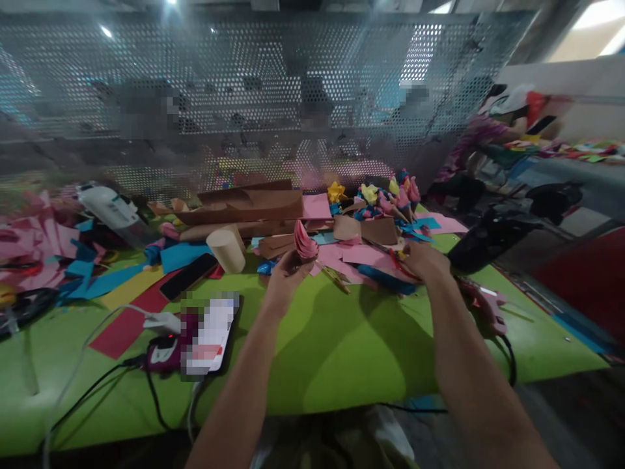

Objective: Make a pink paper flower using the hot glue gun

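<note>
My left hand (284,272) is closed around a pink folded paper swirl (305,243), held upright above the green table (317,352). My right hand (424,259) rests palm down on a heap of pink and blue paper scraps (359,259), next to red-handled scissors (399,267); its fingers curl over the paper and what they grip is hidden. Finished paper cones (385,195) in pink, yellow and blue stand in a cluster behind the right hand.
Brown cardboard pieces (244,205) and a cardboard tube (226,249) lie at the back. A black phone (188,276), a second phone with cables (205,335), a pink glue gun (481,303) and a black bag (488,238) sit around. A perforated metal screen (244,98) walls the far edge.
</note>
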The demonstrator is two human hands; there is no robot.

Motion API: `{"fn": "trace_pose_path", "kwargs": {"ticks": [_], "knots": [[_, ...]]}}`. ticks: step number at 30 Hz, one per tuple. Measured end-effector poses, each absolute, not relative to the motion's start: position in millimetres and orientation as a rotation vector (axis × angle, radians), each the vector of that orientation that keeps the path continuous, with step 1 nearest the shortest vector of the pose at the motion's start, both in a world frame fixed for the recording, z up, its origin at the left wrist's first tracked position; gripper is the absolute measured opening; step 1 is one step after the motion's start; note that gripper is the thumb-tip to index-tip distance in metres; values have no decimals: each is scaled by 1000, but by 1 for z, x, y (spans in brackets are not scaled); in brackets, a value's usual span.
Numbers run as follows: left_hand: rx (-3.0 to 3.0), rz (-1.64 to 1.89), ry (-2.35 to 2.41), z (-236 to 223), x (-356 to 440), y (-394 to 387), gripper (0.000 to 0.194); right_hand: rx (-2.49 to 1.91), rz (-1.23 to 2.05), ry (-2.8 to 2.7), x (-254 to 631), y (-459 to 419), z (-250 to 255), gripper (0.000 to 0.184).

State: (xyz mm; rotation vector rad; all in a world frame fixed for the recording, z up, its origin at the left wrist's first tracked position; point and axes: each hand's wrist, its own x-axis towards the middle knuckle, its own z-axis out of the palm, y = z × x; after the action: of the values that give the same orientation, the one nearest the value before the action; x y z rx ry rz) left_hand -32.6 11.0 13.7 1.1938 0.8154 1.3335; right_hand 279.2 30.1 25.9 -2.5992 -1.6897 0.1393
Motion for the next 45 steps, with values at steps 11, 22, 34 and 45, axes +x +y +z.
{"fn": "trace_pose_path", "kwargs": {"ticks": [11, 22, 34, 45], "knots": [[1184, 1328, 773, 16, -32, 9, 44, -2445, 46, -1741, 282, 9, 41, 49], [1156, 1330, 777, 14, -29, 8, 46, -1696, 206, -2021, 292, -81, 111, 41], [1249, 1339, 747, 11, -29, 10, 42, -1431, -34, -2189, 244, -92, 112, 32], [1309, 1337, 712, 11, -28, 9, 46, -1447, -138, -2228, 241, -93, 111, 34]]}}
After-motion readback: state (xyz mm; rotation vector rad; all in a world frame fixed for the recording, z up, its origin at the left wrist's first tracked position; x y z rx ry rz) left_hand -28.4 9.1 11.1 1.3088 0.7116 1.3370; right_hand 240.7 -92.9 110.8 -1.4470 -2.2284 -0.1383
